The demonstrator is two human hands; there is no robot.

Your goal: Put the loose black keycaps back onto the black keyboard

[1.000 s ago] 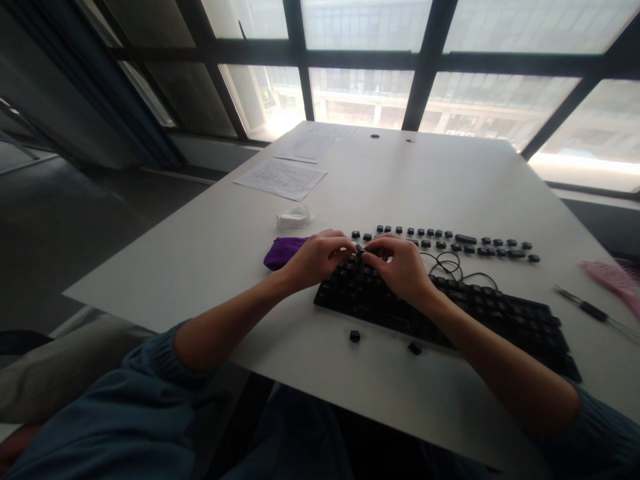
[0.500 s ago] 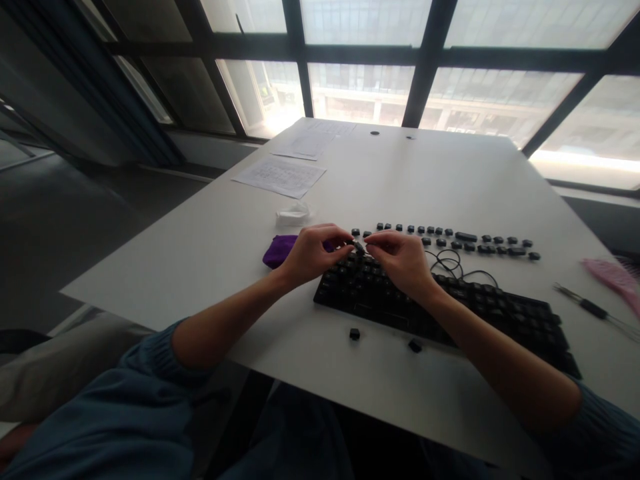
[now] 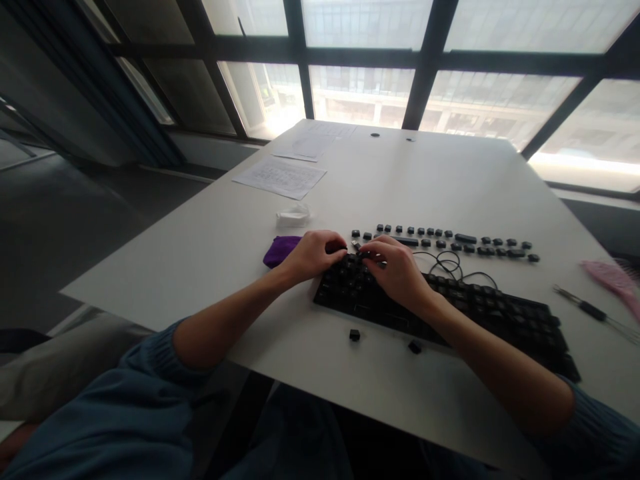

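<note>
A black keyboard point(image 3: 490, 310) lies at a slant on the white table. My left hand point(image 3: 316, 255) is at its upper left corner, thumb and fingers drawn together; anything between them is too small to make out. Close by on the right, my right hand point(image 3: 393, 267) pinches something small and dark just over the upper keys. A small connector point(image 3: 355, 245) with a metal end shows between the hands. Black keycaps point(image 3: 440, 244) lie in two rows behind the keyboard, and two more, one at the left point(image 3: 355, 335) and one at the right point(image 3: 415, 347), lie in front.
A purple cloth point(image 3: 281, 251) lies beside my left hand, with a crumpled white wrapper point(image 3: 293, 215) behind it. Printed sheets point(image 3: 280, 176) are farther back. A looped black cable point(image 3: 447, 262) runs behind the keyboard. At the right are a thin tool point(image 3: 593, 308) and a pink item point(image 3: 610, 280).
My right hand has moved slightly left and down to the upper keys. My left hand has shifted a little left and down, away from the connector, which now lies between the hands.
</note>
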